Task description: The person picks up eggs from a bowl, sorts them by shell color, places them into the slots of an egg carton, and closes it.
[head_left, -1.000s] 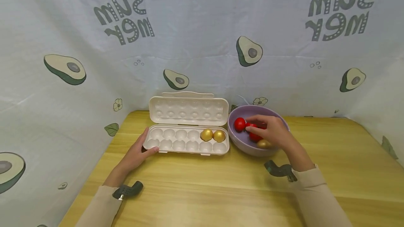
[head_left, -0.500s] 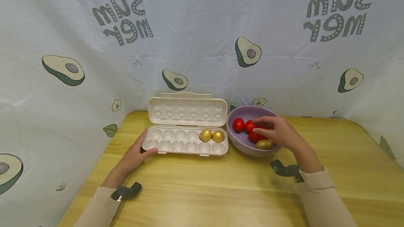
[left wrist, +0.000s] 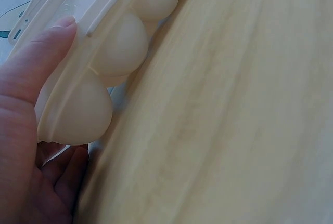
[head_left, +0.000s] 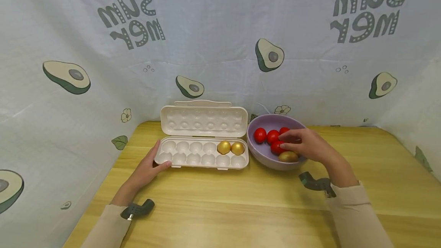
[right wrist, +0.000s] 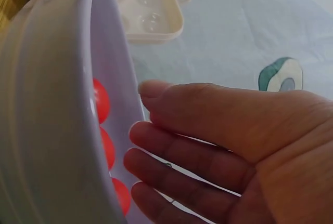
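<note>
My left hand (head_left: 146,169) grips the left end of a cream plastic egg carton (head_left: 198,166); its thumb lies over the rim and its fingers go round the end, as the left wrist view (left wrist: 31,94) shows. Two gold eggs (head_left: 224,147) sit side by side in the carton's back row, at the right. Over the right side of a purple bowl (head_left: 256,123) hovers my right hand (head_left: 310,146), fingers a little bent and apart, nothing between them. Several red eggs (head_left: 260,135) and a gold egg (head_left: 288,157) lie in the bowl; the hand hides part of its inside.
The carton's lid (head_left: 203,119) stands open at the back. Carton and bowl are close together on a wooden table (head_left: 220,209), near a white printed cloth (head_left: 220,49) hanging behind. Each wrist wears a dark camera mount (head_left: 315,182).
My right hand has shifted right over the bowl, so more of the red eggs and the gold egg show. The left hand stays at the carton. The head view has moved slightly.
</note>
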Motion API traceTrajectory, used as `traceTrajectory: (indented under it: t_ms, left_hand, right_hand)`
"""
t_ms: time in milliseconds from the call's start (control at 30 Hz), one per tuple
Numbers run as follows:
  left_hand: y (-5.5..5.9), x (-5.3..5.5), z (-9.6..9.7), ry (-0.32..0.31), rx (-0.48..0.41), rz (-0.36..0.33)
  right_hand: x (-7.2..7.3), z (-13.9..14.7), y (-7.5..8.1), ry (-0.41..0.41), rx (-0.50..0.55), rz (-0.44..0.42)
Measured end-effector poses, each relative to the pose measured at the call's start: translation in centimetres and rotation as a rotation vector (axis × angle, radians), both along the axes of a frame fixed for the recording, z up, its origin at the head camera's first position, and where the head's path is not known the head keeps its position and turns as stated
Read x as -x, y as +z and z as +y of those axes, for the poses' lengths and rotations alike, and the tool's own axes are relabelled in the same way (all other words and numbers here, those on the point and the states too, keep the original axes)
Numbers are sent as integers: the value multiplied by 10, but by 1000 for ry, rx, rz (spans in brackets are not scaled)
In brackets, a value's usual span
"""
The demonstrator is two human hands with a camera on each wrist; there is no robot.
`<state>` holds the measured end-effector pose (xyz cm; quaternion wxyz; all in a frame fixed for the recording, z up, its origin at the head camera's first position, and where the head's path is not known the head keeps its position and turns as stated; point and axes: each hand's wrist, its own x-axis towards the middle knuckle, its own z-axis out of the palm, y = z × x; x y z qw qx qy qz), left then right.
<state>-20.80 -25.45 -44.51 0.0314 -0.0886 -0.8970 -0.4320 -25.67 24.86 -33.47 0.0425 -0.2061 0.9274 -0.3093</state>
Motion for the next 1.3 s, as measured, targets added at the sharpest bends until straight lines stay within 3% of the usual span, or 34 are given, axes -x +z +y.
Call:
traceTrajectory:
  t_ms: [300, 1300]
  left_hand:
    - [2, 0, 2, 1, 4, 0]
    - [1, 0, 1, 10, 7, -22]
  right_hand:
    - [0, 6, -1, 47, -46, -29]
    - [-1, -2, -4, 49, -138, -133]
